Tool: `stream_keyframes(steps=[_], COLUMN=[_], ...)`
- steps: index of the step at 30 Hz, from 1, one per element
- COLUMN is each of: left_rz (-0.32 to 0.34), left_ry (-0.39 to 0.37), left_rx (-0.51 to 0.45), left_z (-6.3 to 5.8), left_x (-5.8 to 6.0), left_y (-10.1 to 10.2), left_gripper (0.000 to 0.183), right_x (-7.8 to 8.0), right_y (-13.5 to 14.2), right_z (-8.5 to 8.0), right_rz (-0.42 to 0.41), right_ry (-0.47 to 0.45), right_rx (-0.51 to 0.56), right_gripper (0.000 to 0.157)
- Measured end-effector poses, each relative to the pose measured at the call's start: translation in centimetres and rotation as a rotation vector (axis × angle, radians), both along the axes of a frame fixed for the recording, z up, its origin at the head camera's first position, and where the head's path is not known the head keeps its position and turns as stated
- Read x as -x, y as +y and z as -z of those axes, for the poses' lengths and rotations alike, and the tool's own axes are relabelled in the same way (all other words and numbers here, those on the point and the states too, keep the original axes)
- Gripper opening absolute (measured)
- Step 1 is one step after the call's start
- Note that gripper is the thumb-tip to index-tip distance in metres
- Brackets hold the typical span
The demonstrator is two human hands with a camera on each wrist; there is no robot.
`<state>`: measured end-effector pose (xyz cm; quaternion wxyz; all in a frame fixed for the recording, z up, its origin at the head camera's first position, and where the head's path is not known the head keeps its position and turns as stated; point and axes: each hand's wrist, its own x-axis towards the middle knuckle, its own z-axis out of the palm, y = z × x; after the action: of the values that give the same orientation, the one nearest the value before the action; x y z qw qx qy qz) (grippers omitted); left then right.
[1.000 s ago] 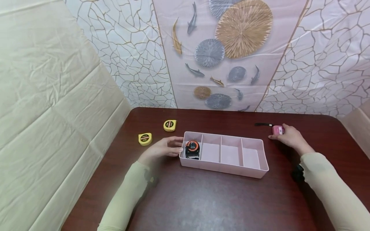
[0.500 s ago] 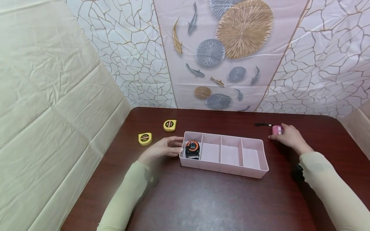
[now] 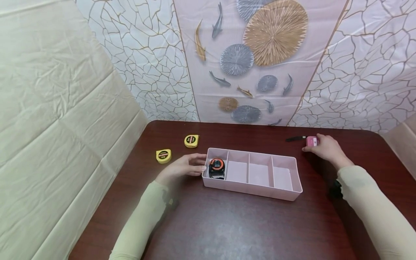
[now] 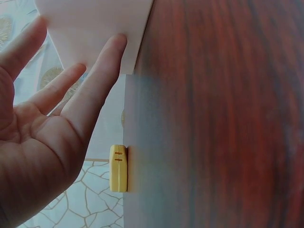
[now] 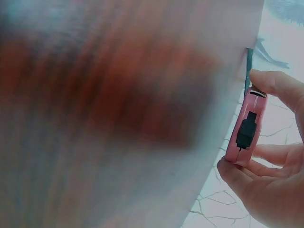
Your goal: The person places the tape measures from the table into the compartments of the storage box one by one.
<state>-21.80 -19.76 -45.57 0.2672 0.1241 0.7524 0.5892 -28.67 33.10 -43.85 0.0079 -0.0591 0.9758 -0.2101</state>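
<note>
My right hand [image 3: 327, 148] pinches a pink tape measure [image 3: 311, 141] with a black wrist strap [image 3: 295, 138], at the far right of the table. In the right wrist view, the thumb is at one end of the pink tape measure [image 5: 246, 128] and a finger at the other. My left hand [image 3: 182, 167] touches the left end of a pink divided box [image 3: 251, 188], its fingers extended against the end wall [image 4: 95, 28]. A black and orange tape measure [image 3: 216, 166] lies in the box's leftmost compartment.
Two yellow tape measures, one nearer [image 3: 163, 156] and one farther [image 3: 191, 141], lie left of the box on the dark wooden table [image 3: 227, 224]. A patterned cloth [image 3: 156, 65] hangs behind the table's back edge, and a pale cloth wall [image 3: 65, 126] flanks the left.
My right hand has shifted slightly toward the back of the table with the pink tape measure, whose strap has moved a little. The left hand and the box stay in place.
</note>
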Motion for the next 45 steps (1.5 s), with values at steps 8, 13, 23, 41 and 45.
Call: stream_keyframes(steps=[8,13,23,41,45], left_rz=[0.003,0.007,0.017,0.014,0.017], left_ry=[0.002,0.005,0.002,0.002,-0.002], left_rx=[0.006,0.003,-0.017,-0.008,-0.010], left_z=[-0.1,-0.1,-0.2,0.0,0.2], left_x=[0.0,0.0,0.0,-0.1,0.1], left_y=[0.0,0.0,0.2,0.0,0.0], left_gripper=[0.064,0.063,0.064,0.064,0.064], right_x=[0.6,1.1,1.4,1.4,1.1], right_y=[0.0,-0.2,0.2,0.9,1.0], right_z=[-1.3,-2.3,-5.3,-9.7,-10.8], right_rz=[-0.019,-0.037,-0.011,0.018,0.028], right_ry=[0.048,0.100,0.156,0.222,0.240], right_rx=[-0.008,0.004,0.018,0.052,0.055], right_gripper=[0.089,0.071,0.065,0.071,0.069])
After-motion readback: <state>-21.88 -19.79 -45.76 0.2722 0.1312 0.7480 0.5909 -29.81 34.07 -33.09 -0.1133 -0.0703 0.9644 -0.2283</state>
